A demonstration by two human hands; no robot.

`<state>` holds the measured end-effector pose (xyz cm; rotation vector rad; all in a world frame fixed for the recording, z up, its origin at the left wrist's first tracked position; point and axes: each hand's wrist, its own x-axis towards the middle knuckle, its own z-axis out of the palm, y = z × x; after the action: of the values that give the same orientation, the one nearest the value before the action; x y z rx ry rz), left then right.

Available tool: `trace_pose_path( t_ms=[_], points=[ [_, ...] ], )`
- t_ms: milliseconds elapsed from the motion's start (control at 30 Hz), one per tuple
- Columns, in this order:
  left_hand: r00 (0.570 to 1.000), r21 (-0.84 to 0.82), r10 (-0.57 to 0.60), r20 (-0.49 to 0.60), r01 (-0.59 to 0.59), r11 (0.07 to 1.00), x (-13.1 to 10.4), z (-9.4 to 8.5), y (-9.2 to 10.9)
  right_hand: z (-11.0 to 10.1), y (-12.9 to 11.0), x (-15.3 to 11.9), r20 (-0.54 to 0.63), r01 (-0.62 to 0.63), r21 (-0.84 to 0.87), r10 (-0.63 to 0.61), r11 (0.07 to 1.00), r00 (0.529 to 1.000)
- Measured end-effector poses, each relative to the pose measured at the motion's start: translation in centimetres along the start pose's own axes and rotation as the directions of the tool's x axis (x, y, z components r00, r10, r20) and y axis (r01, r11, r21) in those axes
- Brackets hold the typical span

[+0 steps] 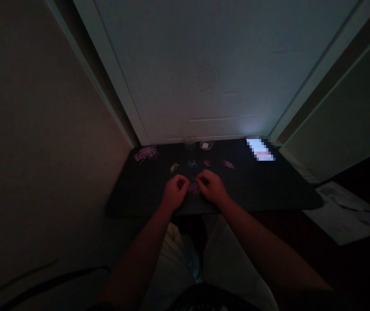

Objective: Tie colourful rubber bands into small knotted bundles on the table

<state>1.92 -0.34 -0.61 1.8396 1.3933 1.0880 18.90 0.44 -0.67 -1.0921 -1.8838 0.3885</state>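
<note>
My left hand (175,191) and my right hand (211,185) face each other low over a dark table. The thumb and fingers of each are pinched together; what they hold, if anything, is too small and dim to make out. Between them lies a loose pile of thin pinkish-purple pieces (194,188). Just beyond the hands sit smaller heaps of similar thin pieces: a yellowish one (174,167), a bluish one (191,163), a reddish-pink one (207,163) and a pink one (228,164).
A larger pink-purple heap (146,153) lies at the table's far left. Against the white panel (185,77) stand a clear container (190,143) and a small round dish (206,145) with a white square in it. A lit, blurred-out screen (260,149) lies far right on the dark table (269,190).
</note>
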Motion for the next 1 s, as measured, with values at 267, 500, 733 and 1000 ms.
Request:
trace_pose_path(
  t_ms=[267, 500, 733, 1000],
  points=[
    [0.998, 0.049, 0.027, 0.051, -0.029, 0.998, 0.03, 0.14, -0.10, 0.20, -0.03, -0.13, 0.096, 0.071, -0.027, -0.068, 0.997, 0.993],
    [0.998, 0.020, 0.026, 0.065, -0.027, 0.999, -0.06, 0.03, -0.15, 0.51, -0.05, -0.14, 0.139, 0.103, -0.098, -0.089, 0.990, 0.986],
    [0.996, 0.029, 0.021, 0.087, -0.024, 0.999, 0.00, 0.06, 0.08, 0.13, -0.33, -0.18, 0.140, 0.121, -0.033, -0.116, 0.992, 0.983],
    [0.997, -0.004, 0.024, 0.073, -0.024, 1.000, -0.05, -0.11, 0.25, 0.43, -0.18, -0.10, 0.157, 0.120, -0.083, -0.106, 0.989, 0.982]
  ],
)
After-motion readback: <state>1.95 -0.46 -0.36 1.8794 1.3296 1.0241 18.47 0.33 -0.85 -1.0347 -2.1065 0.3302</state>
